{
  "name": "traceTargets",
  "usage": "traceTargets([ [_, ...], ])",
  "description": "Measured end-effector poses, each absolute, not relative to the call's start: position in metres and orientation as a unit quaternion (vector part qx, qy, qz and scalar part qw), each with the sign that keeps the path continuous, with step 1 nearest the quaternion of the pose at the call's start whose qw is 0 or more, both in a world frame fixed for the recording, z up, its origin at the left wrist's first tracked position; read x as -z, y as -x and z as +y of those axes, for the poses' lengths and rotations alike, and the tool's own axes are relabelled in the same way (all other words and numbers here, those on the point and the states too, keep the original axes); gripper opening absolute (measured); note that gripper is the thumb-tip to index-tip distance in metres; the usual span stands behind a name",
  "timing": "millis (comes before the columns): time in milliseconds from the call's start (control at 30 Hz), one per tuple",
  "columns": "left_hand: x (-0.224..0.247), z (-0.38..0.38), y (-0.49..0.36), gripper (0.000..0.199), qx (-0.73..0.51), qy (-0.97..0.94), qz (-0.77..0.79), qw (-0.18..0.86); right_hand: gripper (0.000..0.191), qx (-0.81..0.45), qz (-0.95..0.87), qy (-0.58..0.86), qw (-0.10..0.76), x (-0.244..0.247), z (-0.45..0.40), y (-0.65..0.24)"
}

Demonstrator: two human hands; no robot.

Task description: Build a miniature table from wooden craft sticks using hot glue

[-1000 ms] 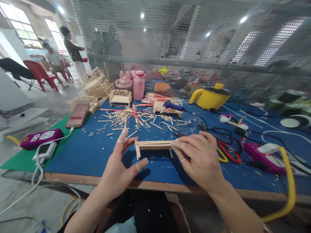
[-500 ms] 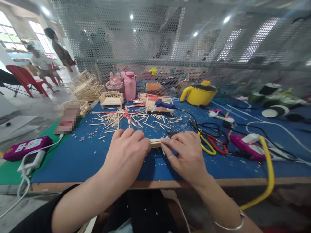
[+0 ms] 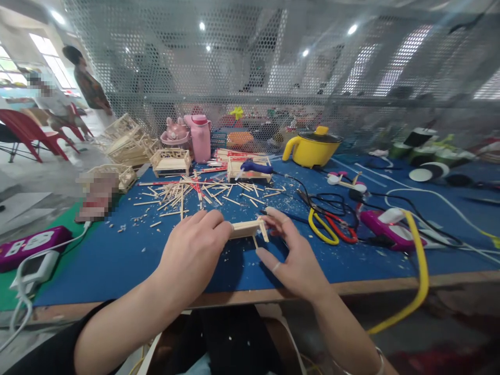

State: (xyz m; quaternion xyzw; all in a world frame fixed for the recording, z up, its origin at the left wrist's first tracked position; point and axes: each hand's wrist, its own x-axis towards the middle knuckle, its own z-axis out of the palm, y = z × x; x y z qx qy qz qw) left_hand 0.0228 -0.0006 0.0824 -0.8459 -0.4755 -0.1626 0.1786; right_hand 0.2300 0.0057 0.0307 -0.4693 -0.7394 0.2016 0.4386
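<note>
My left hand [image 3: 197, 250] is closed round the left end of a small wooden stick frame [image 3: 246, 229], which it holds just above the blue mat. Short sticks stand out at the frame's right end. Beside that end, my right hand [image 3: 292, 255] has its thumb and fingers spread apart, with nothing gripped between them. Whether a fingertip touches the frame I cannot tell. Behind the hands lies a heap of loose wooden sticks [image 3: 179, 195]. A blue glue gun [image 3: 255, 167] rests on another small wooden frame [image 3: 230, 172].
Pliers with yellow and red handles [image 3: 322, 227] lie right of my hands. Beyond are a yellow pot [image 3: 314, 151], a pink bottle [image 3: 201, 140] and a purple power strip [image 3: 386, 229] with cables. Finished-looking stick frames [image 3: 172, 161] stand at the left. Two people are in the far left background.
My right hand has let go of the frame's right end and spread its fingers, baring that end. My left hand keeps its hold. The whole view has shifted slightly.
</note>
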Motion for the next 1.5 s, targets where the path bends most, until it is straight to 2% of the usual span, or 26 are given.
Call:
traceTargets([
  [300,-0.085,-0.001,-0.024,0.016,0.145,0.848,-0.462,0.215,0.052,-0.212,-0.722,0.501,0.428,-0.026,0.012,-0.225],
  [567,-0.088,0.0,-0.024,0.014,0.132,0.856,-0.449,0.22,0.048,-0.207,-0.728,0.489,0.435,-0.021,0.015,-0.226],
  [733,-0.087,0.003,-0.024,0.012,0.138,0.856,-0.457,0.199,0.053,-0.212,-0.715,0.49,0.452,-0.022,0.017,-0.221],
  [833,-0.091,-0.002,-0.018,0.01,0.211,0.859,-0.445,0.139,0.053,-0.21,-0.707,0.497,0.457,-0.021,0.021,-0.219],
  [900,-0.094,-0.009,-0.005,0.02,0.309,0.828,-0.462,0.08,0.051,-0.21,-0.706,0.507,0.447,-0.02,0.024,-0.221],
  [1033,-0.079,-0.018,0.032,0.031,0.475,0.639,-0.605,-0.001,0.053,-0.197,-0.72,0.513,0.424,-0.022,0.024,-0.232],
  [1133,-0.051,-0.021,0.05,0.04,0.433,0.609,-0.653,-0.125,0.051,-0.119,-0.706,0.509,0.478,-0.031,0.015,-0.237],
  [1200,-0.033,-0.022,0.049,0.043,0.445,0.592,-0.64,-0.205,0.042,-0.023,-0.703,0.484,0.521,-0.042,0.006,-0.231],
  [1300,-0.019,-0.023,0.033,0.043,0.488,0.568,-0.598,-0.285,0.024,0.075,-0.78,0.394,0.48,-0.062,-0.004,-0.211],
  [1400,-0.017,-0.03,0.014,0.042,0.547,0.525,-0.546,-0.358,0.015,0.089,-0.844,0.345,0.402,-0.078,-0.008,-0.198],
  [1500,-0.017,-0.047,-0.003,0.034,0.58,0.443,-0.507,-0.459,0.017,0.078,-0.772,0.417,0.474,-0.08,-0.008,-0.207],
])
